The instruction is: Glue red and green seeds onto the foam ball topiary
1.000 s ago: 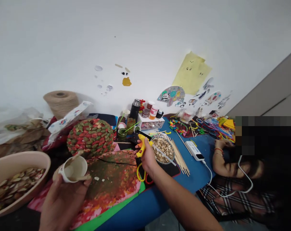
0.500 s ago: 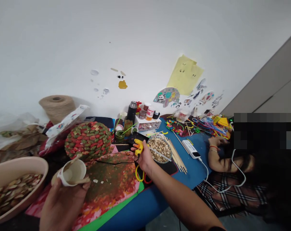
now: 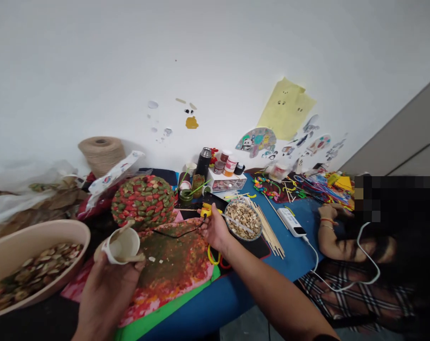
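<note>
- Evidently, a pink basin [image 3: 84, 235] of flat chips stands left of the left hand [image 3: 106, 293].
- That hand grips a white cup [image 3: 125, 242], tilted, its mouth facing up and toward the wearer.
- Just beyond the cup, a round red-and-green piece [image 3: 143, 201] leans upright; a painted sheet [image 3: 181, 255] lies between the hands.
- The right hand [image 3: 216, 232] pinches a yellow glue gun [image 3: 206, 211], right of the cup and farther out. Its long axis looks roughly sideways, a clear stick [image 3: 239, 225] trailing rightward over a bowl [image 3: 260, 234] of chips.
- Right of that hand, thin wooden sticks [image 3: 266, 229] point away from the wearer.
</note>
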Motion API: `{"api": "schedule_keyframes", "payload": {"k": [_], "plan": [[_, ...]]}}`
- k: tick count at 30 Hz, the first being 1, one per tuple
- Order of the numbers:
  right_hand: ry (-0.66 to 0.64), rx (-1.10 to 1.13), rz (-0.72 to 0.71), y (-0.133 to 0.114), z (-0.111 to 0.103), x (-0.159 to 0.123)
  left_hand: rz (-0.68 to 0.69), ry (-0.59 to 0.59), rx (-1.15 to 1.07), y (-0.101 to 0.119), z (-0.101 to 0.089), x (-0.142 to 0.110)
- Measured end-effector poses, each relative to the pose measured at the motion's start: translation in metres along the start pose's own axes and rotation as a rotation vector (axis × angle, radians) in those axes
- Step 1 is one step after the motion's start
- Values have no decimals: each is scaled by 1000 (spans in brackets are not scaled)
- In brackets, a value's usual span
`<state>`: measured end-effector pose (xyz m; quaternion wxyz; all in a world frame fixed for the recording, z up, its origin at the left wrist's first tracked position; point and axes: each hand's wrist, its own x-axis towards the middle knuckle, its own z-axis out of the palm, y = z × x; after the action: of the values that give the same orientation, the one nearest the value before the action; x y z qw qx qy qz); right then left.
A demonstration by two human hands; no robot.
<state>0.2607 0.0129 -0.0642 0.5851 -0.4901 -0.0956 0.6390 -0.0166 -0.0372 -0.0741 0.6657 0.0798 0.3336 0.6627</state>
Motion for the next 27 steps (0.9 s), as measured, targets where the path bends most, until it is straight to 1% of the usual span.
{"api": "schedule_keyframes", "payload": {"k": [7,10,15,21,24,27], "plan": [[-37,-84,16,6,-8,-8,22,-70,-45,-2,1,-1],[-63,-173,26,9,-9,-10,32,-67,-48,-1,2,-3],[-159,-379,40,14,-15,-18,17,-70,-45,-1,1,-3],[-249,-589,1,18,-26,-29,62,-90,-16,0,7,-5],[-265,-664,-36,17,-31,-32,75,-89,20,0,12,-7],[-270,-718,-82,15,-35,-36,69,-71,78,0,12,-8]]}}
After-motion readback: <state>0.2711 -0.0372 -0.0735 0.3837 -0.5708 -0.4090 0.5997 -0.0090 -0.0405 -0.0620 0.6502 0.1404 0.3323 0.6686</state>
